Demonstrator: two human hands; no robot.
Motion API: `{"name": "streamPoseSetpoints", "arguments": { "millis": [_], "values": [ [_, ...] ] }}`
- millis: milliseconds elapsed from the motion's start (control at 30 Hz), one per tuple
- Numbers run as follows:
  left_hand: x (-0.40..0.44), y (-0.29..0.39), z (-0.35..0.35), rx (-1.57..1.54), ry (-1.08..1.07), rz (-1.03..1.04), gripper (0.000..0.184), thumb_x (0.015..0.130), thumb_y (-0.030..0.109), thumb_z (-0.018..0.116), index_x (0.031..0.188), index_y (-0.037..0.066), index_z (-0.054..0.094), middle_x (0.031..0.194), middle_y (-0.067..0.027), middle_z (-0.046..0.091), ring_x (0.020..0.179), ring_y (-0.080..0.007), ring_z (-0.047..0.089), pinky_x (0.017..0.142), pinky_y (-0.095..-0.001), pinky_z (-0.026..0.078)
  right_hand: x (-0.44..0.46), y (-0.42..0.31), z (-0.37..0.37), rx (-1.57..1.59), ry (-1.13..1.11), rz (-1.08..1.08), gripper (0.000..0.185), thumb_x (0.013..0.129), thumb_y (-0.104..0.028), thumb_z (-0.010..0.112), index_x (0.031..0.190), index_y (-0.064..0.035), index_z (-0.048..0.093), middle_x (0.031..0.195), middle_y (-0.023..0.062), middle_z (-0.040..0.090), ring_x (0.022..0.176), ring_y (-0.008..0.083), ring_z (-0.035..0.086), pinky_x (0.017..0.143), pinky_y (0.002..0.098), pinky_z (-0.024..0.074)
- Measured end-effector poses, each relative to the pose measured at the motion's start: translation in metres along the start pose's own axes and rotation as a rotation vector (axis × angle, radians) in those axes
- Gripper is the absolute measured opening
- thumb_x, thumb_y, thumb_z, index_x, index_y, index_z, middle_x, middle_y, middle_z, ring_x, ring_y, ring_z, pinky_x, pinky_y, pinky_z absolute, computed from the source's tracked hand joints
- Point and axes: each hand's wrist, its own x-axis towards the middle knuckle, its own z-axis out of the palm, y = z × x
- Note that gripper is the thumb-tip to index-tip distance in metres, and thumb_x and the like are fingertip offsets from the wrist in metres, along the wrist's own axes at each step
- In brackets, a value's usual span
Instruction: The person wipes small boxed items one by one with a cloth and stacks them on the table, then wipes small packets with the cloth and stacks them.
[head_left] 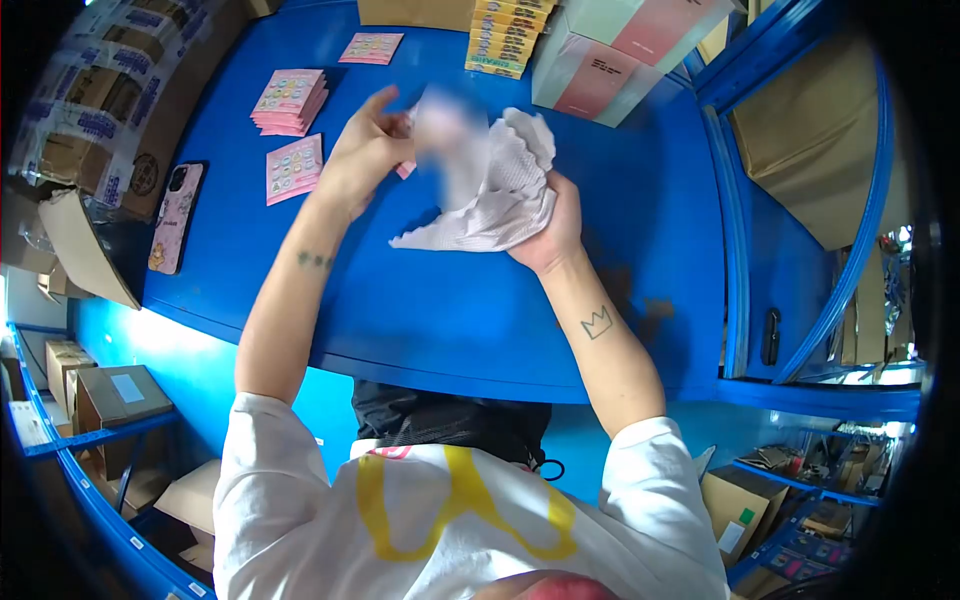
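Over the blue table, my right hand (pixel 556 232) is closed round the underside of a crumpled sheet of pale wrapping paper (pixel 505 195). The paper is textured, with uneven edges spreading to the left. My left hand (pixel 370 150) is beside it, fingers bent around a pink packet (pixel 405 170) of which only a small edge shows. A blurred patch between the hands hides part of the paper and whatever is there. Left of my left hand lie a single pink packet (pixel 294 170) and a stack of pink packets (pixel 290 100).
Another pink packet (pixel 371 48) lies farther back. A phone (pixel 176 218) rests at the table's left edge by a taped carton (pixel 110 100). Yellow boxes (pixel 505 35) and pink-and-grey boxes (pixel 595 75) are stacked at the back. A blue metal frame (pixel 735 230) borders the right.
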Motion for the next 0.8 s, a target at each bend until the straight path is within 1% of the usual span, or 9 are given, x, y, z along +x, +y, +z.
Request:
{"name": "streamPoseSetpoints", "arguments": {
  "millis": [67, 100, 267, 300, 367, 400, 467, 600, 800],
  "values": [
    [0.005, 0.0, -0.007, -0.169, 0.024, -0.324, 0.061, 0.079, 0.008, 0.078, 0.131, -0.004, 0.049, 0.113, -0.0195, 0.062, 0.085, -0.0196, 0.065, 0.072, -0.0227, 0.054, 0.002, 0.0, 0.002, -0.009, 0.07, -0.084, 0.045, 0.1, -0.03, 0.035, 0.136, -0.0068, 0.048, 0.122, 0.0082, 0.061, 0.108, 0.0196, 0.062, 0.088, 0.0321, 0.0516],
    [0.004, 0.001, -0.008, -0.17, 0.03, -0.319, 0.061, 0.079, 0.008, 0.078, 0.131, -0.004, 0.049, 0.113, -0.0195, 0.062, 0.085, -0.0196, 0.065, 0.072, -0.0227, 0.054, 0.003, 0.001, 0.006, -0.012, 0.064, -0.08, 0.045, 0.1, -0.03, 0.035, 0.136, -0.0068, 0.048, 0.122, 0.0082, 0.061, 0.108, 0.0196, 0.062, 0.088, 0.0321, 0.0516],
    [-0.012, 0.001, 0.018, 0.068, 0.256, 0.177, 0.022, 0.084, 0.007, 0.071, 0.101, -0.005, 0.065, 0.085, -0.0135, 0.068, 0.075, -0.0179, 0.064, 0.066, -0.024, 0.055, -0.002, 0.011, 0.027, -0.13, 0.095, -0.21, 0.048, 0.1, -0.033, 0.031, 0.138, -0.0091, 0.047, 0.133, 0.0067, 0.057, 0.12, 0.0198, 0.056, 0.098, 0.032, 0.0443],
    [-0.015, -0.011, 0.024, 0.125, 0.221, 0.316, 0.026, 0.086, 0.007, 0.068, 0.108, -0.007, 0.063, 0.088, -0.0134, 0.068, 0.071, -0.0184, 0.063, 0.066, -0.0261, 0.055, -0.004, 0.015, 0.027, -0.216, 0.072, -0.228, 0.048, 0.101, -0.034, 0.031, 0.14, -0.0099, 0.045, 0.135, 0.0062, 0.055, 0.121, 0.0191, 0.055, 0.099, 0.032, 0.0433],
    [-0.044, -0.001, 0.048, 0.283, -0.055, 0.42, 0.039, 0.09, 0.008, 0.062, 0.125, -0.007, 0.054, 0.116, -0.0226, 0.063, 0.097, -0.0309, 0.065, 0.086, -0.0352, 0.054, -0.008, 0.025, 0.026, -0.387, 0.033, -0.266, 0.048, 0.103, -0.037, 0.029, 0.142, -0.0115, 0.043, 0.138, 0.0052, 0.052, 0.124, 0.0176, 0.052, 0.101, 0.0321, 0.0412],
    [-0.057, -0.023, 0.06, 0.457, -0.172, 0.542, 0.055, 0.094, 0.017, 0.054, 0.141, -0.006, 0.038, 0.144, -0.0287, 0.039, 0.133, -0.0415, 0.042, 0.108, -0.0445, 0.038, -0.009, 0.026, 0.024, -0.475, 0.014, -0.284, 0.049, 0.103, -0.038, 0.029, 0.143, -0.0123, 0.041, 0.14, 0.0047, 0.05, 0.125, 0.0169, 0.051, 0.102, 0.0321, 0.0401],
    [-0.073, -0.037, 0.08, 0.455, -0.212, 0.714, 0.064, 0.097, 0.031, 0.047, 0.147, -0.004, 0.029, 0.154, -0.0277, 0.019, 0.145, -0.042, 0.013, 0.117, -0.0495, 0.02, -0.01, 0.016, 0.019, -0.416, -0.021, -0.299, 0.049, 0.104, -0.038, 0.029, 0.143, -0.0123, 0.041, 0.141, 0.0043, 0.049, 0.126, 0.0164, 0.051, 0.103, 0.0317, 0.0399],
    [-0.075, -0.029, 0.085, 0.595, -0.31, 0.819, 0.067, 0.098, 0.043, 0.042, 0.146, -0.003, 0.031, 0.153, -0.0279, 0.025, 0.144, -0.0432, 0.019, 0.116, -0.0515, 0.022, -0.007, 0.001, 0.015, -0.237, -0.158, -0.335, 0.049, 0.105, -0.039, 0.028, 0.144, -0.0122, 0.04, 0.144, 0.0033, 0.046, 0.128, 0.015, 0.049, 0.103, 0.0304, 0.0391],
    [-0.037, -0.034, 0.064, 0.653, -0.194, 0.844, 0.068, 0.097, 0.044, 0.044, 0.145, -0.002, 0.034, 0.151, -0.0271, 0.028, 0.142, -0.0429, 0.022, 0.115, -0.0533, 0.024, -0.018, 0.02, 0.031, -0.408, 0.051, -0.246, 0.047, 0.105, -0.04, 0.032, 0.141, -0.012, 0.043, 0.134, 0.004, 0.055, 0.115, 0.0171, 0.058, 0.094, 0.0303, 0.0473]
  ]
}}
